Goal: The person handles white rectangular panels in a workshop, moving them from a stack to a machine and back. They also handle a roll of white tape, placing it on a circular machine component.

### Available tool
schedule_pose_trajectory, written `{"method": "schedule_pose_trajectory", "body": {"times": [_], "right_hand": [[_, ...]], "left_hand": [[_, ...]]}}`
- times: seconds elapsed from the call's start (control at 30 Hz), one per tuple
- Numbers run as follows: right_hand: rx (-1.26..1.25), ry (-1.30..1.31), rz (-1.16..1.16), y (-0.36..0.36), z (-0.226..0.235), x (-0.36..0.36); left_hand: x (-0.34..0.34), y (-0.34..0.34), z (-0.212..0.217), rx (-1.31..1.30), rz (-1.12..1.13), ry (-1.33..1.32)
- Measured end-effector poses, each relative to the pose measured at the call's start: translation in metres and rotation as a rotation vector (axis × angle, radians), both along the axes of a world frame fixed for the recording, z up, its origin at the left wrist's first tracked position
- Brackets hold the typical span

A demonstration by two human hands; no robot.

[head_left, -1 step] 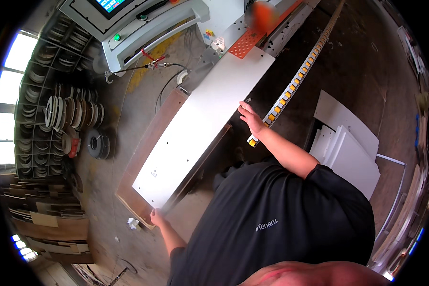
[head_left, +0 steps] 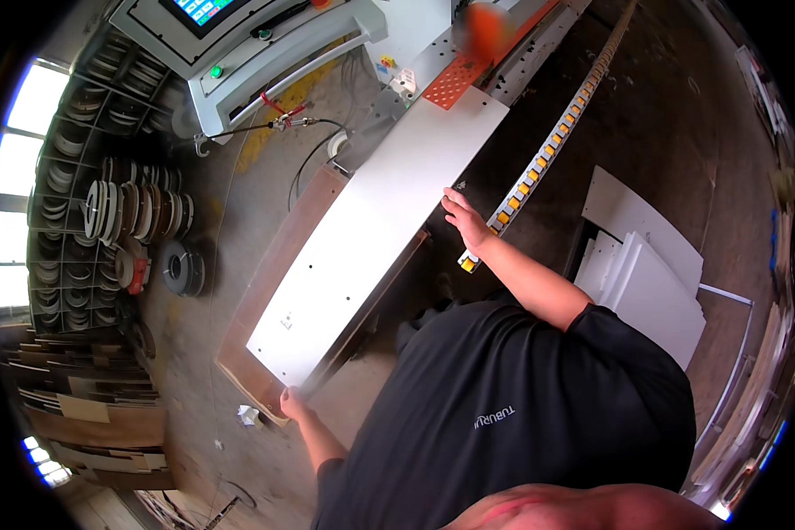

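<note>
A long white panel [head_left: 375, 216] with a few small dark holes lies slantwise on a brown board [head_left: 278, 256], its far end at the machine's orange perforated plate [head_left: 450, 84]. My left hand [head_left: 291, 402] is closed on the panel's near corner, the fingers partly hidden beneath it. Farther along the right edge, my right hand [head_left: 465, 219] rests its stretched fingertips against the panel. That hand is open and grips nothing.
A machine with a grey control console [head_left: 291, 88] stands far left. Right of the panel runs a rail with yellow rollers [head_left: 524, 188]. White boards [head_left: 649, 291] are stacked at the right. Edging rolls [head_left: 132, 210] fill a rack at the left, above a pile of brown boards [head_left: 88, 424].
</note>
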State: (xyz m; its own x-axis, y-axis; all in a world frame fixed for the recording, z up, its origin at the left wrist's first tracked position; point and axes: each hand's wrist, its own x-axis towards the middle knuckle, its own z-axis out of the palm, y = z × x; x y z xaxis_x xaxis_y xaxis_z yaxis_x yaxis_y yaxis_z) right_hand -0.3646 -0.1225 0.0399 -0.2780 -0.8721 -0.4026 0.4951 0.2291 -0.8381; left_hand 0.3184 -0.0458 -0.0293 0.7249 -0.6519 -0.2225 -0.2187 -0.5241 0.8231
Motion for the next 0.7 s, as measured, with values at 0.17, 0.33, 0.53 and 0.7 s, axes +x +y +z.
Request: {"method": "schedule_pose_trajectory", "body": {"times": [0.17,0.33,0.53,0.7], "right_hand": [[-0.043,-0.040,-0.045,0.001,-0.001,-0.002],[-0.075,-0.070,-0.079,0.000,-0.005,-0.008],[-0.096,-0.088,-0.134,-0.009,-0.009,-0.026],[-0.111,-0.092,-0.209,-0.024,-0.017,-0.059]], "left_hand": [[-0.023,-0.013,0.013,-0.016,0.119,0.063],[-0.017,-0.008,0.010,0.061,0.077,0.149],[-0.034,-0.004,0.006,-0.081,0.024,0.195],[-0.080,-0.010,0.007,-0.116,-0.059,0.293]]}}
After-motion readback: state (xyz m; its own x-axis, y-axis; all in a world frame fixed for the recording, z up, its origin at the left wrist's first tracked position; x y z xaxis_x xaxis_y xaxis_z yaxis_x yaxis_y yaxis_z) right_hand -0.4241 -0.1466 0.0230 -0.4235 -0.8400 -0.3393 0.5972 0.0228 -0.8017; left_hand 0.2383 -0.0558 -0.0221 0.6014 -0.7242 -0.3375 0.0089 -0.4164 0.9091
